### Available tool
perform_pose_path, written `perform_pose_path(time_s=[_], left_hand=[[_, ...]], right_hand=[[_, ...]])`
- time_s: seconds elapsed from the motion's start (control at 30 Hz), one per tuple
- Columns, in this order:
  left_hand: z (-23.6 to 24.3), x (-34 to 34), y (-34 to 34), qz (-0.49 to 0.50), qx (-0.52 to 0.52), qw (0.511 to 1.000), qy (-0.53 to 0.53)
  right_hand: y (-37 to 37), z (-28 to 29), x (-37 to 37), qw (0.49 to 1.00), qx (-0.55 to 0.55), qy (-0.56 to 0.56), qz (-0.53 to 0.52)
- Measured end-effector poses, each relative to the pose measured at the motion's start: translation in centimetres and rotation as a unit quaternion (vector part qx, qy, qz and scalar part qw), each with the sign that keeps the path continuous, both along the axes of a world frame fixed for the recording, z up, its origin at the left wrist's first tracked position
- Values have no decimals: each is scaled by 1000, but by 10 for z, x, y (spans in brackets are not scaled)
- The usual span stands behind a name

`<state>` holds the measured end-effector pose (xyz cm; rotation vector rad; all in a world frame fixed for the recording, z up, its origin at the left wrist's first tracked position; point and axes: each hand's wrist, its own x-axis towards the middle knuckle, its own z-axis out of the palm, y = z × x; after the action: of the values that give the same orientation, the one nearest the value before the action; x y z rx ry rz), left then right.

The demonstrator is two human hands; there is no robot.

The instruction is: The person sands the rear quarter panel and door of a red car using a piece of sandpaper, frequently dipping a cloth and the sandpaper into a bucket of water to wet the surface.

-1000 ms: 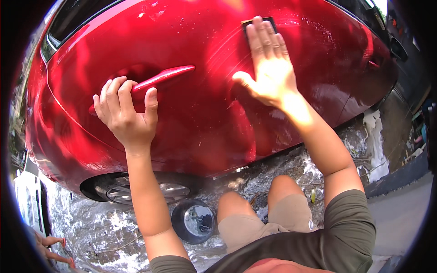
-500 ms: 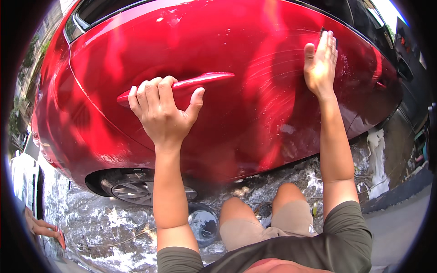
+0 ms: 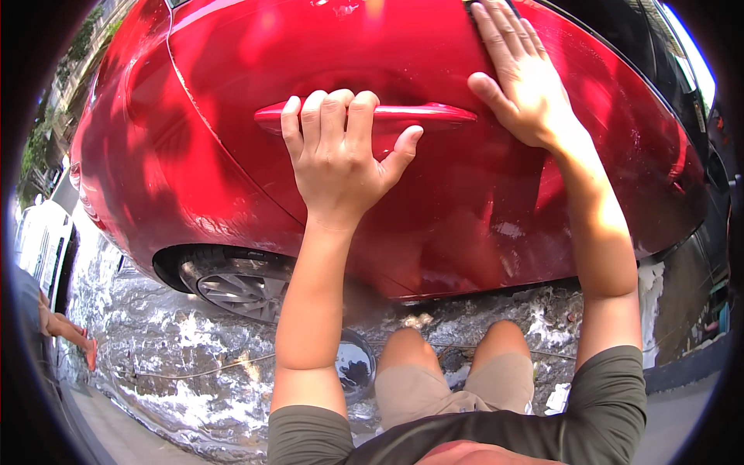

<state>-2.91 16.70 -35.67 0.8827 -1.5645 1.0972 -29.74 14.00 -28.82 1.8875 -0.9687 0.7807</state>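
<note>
The side of a wet red car [image 3: 434, 209] fills most of the view. My left hand [image 3: 341, 167] has its fingers hooked over the red door handle [image 3: 426, 114], thumb held apart. Up on the right, my right hand [image 3: 523, 89] lies flat against the door, fingers stretched forward. A dark pad [image 3: 470, 6] shows at the edges of its fingertips, pressed between the hand and the paint. Most of that pad is hidden beneath the fingers, so its exact kind cannot be made out.
The car's wheel [image 3: 244, 291] is at lower left, above wet, foam-streaked ground [image 3: 186, 341]. A round bucket [image 3: 355, 364] with dark liquid stands by my knees, and a hose [image 3: 209, 370] lies behind it. Another person's leg [image 3: 70, 329] shows at the far left.
My right hand has slid up and slightly left along the door with the dark pad. The view has shifted, and my left hand keeps its hold on the door handle.
</note>
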Motion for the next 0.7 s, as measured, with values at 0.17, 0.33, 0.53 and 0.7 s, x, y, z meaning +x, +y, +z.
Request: perform_pose_path(time_s=[0.17, 0.33, 0.53, 0.7], left_hand=[[-1, 8, 4, -6, -5, 1000, 11], [3, -9, 2, -19, -19, 999, 34], [-1, 7, -1, -30, -21, 999, 20], [5, -11, 5, -4, -14, 999, 36]], right_hand=[[25, 17, 0, 977, 88, 176, 77], [40, -13, -102, 981, 93, 172, -1], [18, 36, 24, 954, 104, 269, 79], [57, -36, -141, 959, 110, 253, -72]])
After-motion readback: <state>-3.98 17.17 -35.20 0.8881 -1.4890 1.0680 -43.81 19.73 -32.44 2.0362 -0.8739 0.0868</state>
